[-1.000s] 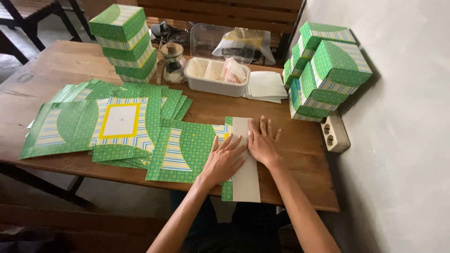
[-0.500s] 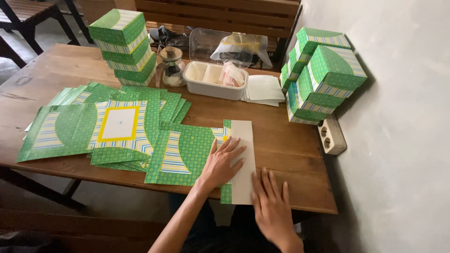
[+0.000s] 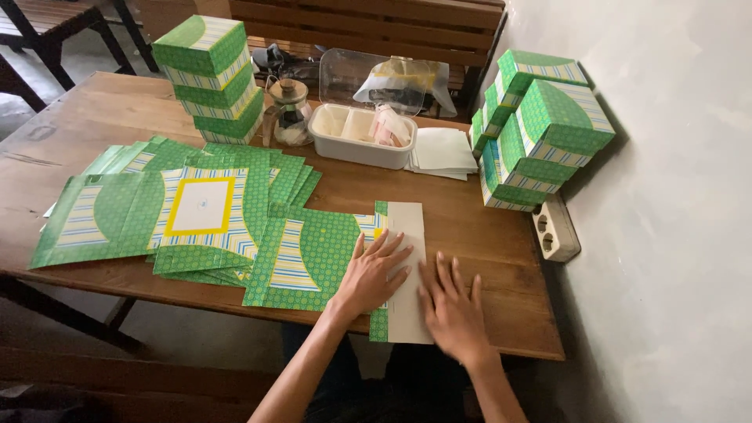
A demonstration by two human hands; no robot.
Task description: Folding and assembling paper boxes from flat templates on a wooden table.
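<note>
Hands lie flat on a folded box blank (image 3: pixel 403 270) at the near edge of the wooden table (image 3: pixel 470 227). The left hand (image 3: pixel 372 274) presses with fingers spread across the blank's pale inner panel, gripping nothing. The right hand (image 3: pixel 454 309) rests palm down just beside it, fingers splayed over the panel's lower right part, also open and holding nothing. The blank's lower end overhangs the table's front edge slightly. To the left, touching the blank, spreads a fan of flat green patterned sheets (image 3: pixel 188 211). Bare wood lies to the right of the hands, up to a white power strip (image 3: pixel 552 229) at the table's right edge. Stacked green boxes (image 3: pixel 540 129) stand behind that strip, another stack (image 3: pixel 210 77) and a white tray (image 3: pixel 362 135) farther back.
</note>
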